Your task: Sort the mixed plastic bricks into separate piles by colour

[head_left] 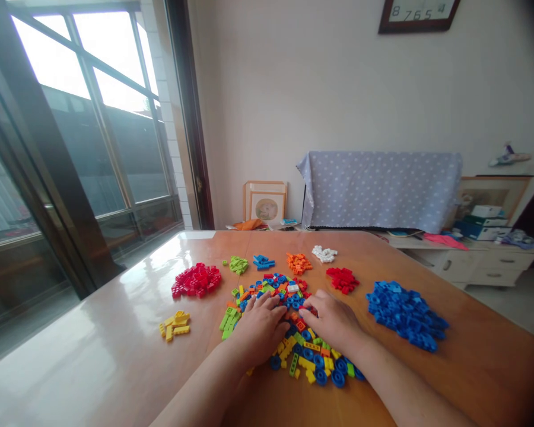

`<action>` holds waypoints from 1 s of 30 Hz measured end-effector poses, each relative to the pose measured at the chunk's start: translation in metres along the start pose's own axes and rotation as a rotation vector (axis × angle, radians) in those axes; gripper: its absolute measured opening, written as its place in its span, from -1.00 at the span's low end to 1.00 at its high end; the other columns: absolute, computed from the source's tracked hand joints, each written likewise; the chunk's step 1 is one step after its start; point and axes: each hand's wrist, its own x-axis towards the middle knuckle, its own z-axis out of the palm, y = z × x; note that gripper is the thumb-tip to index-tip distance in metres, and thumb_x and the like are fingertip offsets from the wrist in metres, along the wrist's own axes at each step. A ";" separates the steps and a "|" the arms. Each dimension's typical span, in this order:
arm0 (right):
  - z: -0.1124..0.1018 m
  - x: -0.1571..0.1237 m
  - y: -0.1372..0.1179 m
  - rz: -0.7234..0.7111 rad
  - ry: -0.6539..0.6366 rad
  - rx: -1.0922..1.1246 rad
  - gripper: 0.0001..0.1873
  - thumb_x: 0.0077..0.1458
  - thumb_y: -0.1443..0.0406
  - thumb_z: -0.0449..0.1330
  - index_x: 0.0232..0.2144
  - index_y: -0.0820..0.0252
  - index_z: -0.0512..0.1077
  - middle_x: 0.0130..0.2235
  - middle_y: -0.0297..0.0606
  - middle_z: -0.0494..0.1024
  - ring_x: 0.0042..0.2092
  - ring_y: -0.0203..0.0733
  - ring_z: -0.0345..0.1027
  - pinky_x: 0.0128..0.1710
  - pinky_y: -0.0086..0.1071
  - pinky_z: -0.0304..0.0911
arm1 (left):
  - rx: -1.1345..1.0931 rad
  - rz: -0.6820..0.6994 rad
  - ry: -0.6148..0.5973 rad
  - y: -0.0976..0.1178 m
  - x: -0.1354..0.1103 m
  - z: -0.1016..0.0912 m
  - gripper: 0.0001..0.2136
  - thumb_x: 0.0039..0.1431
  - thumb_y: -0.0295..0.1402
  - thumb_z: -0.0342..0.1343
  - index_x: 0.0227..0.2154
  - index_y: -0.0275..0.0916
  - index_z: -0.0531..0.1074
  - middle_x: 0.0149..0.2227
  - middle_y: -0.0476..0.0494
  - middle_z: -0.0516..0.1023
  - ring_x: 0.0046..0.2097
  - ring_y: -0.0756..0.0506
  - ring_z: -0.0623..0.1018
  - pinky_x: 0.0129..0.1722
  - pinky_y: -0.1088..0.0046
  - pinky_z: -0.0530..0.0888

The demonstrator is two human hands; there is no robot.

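A mixed pile of toy building bricks (312, 346) lies on the wooden table in front of me, with red, yellow, green, orange, white and blue pieces, several of them blue and round. My left hand (261, 325) rests palm down over the left part of the pile, fingers spread on the bricks. On the pile's right side is my right hand (333, 320), its fingers curled in among the pieces near a red brick. What those fingertips hold, if anything, is hidden. Larger lime green bricks (229, 320) lie just left of my left hand.
Around the pile sit single-colour heaps: red bricks (197, 280), yellow bricks (175, 324), green bricks (238, 265), blue bricks (263, 262), orange bricks (298, 263), white bricks (324, 254), darker red bricks (342, 280) and a large blue heap (404, 314). The table (115, 344) reaches toward a cloth-covered object (378, 190).
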 end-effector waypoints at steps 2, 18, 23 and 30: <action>0.003 0.001 -0.002 0.009 0.016 -0.008 -0.79 0.18 0.12 0.17 -0.35 0.03 0.55 -0.25 -0.31 0.52 -0.23 -0.22 0.36 -0.33 -0.38 0.00 | 0.002 0.004 0.013 -0.002 0.000 0.001 -0.66 0.35 -0.14 -0.03 0.07 -0.03 0.48 0.23 -0.13 0.41 0.31 -0.31 0.26 0.31 -0.01 0.19; 0.008 0.009 0.034 0.189 0.107 0.705 -0.51 0.19 -0.07 0.04 -0.30 0.21 0.52 -0.33 -0.24 0.57 -0.26 -0.13 0.39 -0.27 -0.35 0.24 | -0.044 0.065 0.191 -0.017 0.000 -0.006 -0.76 0.31 -0.20 0.03 -0.08 -0.04 0.54 -0.02 -0.13 0.54 0.06 -0.23 0.44 0.14 0.17 0.33; 0.011 0.008 0.033 0.236 0.111 0.709 -0.49 0.11 -0.09 0.09 -0.31 0.23 0.53 -0.45 -0.32 0.50 -0.37 -0.19 0.32 -0.36 -0.37 0.21 | -0.037 0.062 0.175 -0.021 -0.002 -0.006 -0.74 0.30 -0.21 0.04 -0.05 -0.04 0.54 -0.04 -0.13 0.56 0.06 -0.24 0.43 0.15 0.18 0.31; -0.003 0.022 0.056 0.313 0.202 0.652 -0.50 0.08 -0.03 0.11 -0.18 0.24 0.55 -0.31 -0.22 0.61 -0.28 -0.14 0.43 -0.31 -0.36 0.30 | -0.012 0.028 0.140 -0.025 -0.005 -0.008 -0.76 0.27 -0.16 0.06 -0.12 -0.04 0.55 -0.10 -0.12 0.56 0.04 -0.23 0.45 0.14 0.20 0.33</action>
